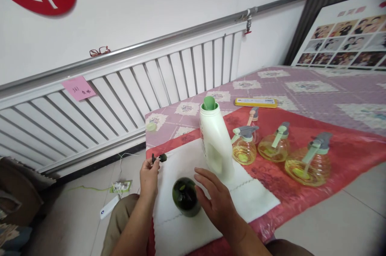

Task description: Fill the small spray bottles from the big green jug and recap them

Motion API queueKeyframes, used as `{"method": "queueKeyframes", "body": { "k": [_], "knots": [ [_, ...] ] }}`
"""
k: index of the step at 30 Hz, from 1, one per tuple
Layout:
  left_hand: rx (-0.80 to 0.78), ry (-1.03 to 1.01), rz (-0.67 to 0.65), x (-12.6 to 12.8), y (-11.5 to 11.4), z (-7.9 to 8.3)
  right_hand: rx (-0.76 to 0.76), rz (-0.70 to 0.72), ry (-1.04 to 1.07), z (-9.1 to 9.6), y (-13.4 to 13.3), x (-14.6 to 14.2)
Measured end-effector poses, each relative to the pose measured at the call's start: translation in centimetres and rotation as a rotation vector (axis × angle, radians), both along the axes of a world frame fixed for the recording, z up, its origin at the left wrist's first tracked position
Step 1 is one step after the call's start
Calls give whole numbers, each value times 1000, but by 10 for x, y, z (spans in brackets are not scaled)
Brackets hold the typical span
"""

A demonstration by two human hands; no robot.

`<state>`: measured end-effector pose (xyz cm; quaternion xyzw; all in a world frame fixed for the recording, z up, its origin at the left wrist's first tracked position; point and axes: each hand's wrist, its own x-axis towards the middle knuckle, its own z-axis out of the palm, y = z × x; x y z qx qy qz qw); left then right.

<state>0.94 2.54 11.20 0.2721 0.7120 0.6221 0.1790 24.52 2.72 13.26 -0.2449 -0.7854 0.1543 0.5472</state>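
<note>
The left hand [150, 177] is pinching a small black fitting with a dark, knob-like end [163, 157] between thumb and fingertips, up at the left edge of the tabletop [265, 91]. The right hand [217, 197] is spreading its fingers loosely beside a glossy, dark green, round bottle [187, 197], gripping nothing; its nearest fingertips are lying against the bottle or just short of it, and I cannot tell which. The bottle is standing on a white cloth with a seam across it [175, 232], towards the near end of the tabletop, and its top is showing too dark to tell whether it is open.

For good handling, the right palm should be curving round the bottle's side before anything is pressing on it, since smooth walls like these are probably slipping easily on soft cloth. The left pinch is best staying light and square, with the knob-like end clear of the cloth; over the left edge, a loose grip would be risking a drop to the floor. The right elbow and knuckles should be minding the tall white plastic jug [215, 129], which is standing just beyond the hand, with a green cup [209, 104] sitting in its mouth.
</note>
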Motion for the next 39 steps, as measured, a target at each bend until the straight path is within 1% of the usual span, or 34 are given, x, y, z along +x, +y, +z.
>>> {"method": "queueKeyframes", "body": {
  "k": [2,5,7,9,14,17,19,22,25,27,29,32,35,37,39],
  "knots": [
    [-22,0,6,-4,11,-12,-5,14,0,-2,2,0],
    [-50,16,-1,-6,22,-24,-11,26,-4,-5,6,0],
    [-72,35,-15,-7,23,-29,-12,26,-11,-6,9,1],
    [-100,61,-37,-7,20,-31,-16,28,-14,-7,11,1],
    [-183,176,-134,-10,0,-35,-40,37,-5,-6,12,4],
    [-205,259,-204,-11,-11,-35,-47,32,-5,-6,13,5],
    [-205,315,-227,-11,-16,-33,-48,31,-1,-7,13,7],
    [-182,409,-209,-9,-26,-26,-43,21,4,-9,14,9],
    [-124,588,-225,-4,-42,-20,-31,-2,-3,-12,15,12],
    [-101,679,-295,0,-56,-20,-27,-17,-8,-13,16,14],
    [-116,704,-382,5,-69,-22,-37,-35,-8,-12,16,18],
    [-173,669,-467,9,-82,-31,-34,-86,16,-8,17,25],
    [-205,598,-493,11,-87,-41,-24,-218,74,-6,18,33],
    [-203,567,-488,11,-87,-45,-71,-330,131,-8,20,37],
    [-193,548,-478,11,-87,-49,-185,-412,218,-12,21,40]
  ]
}}
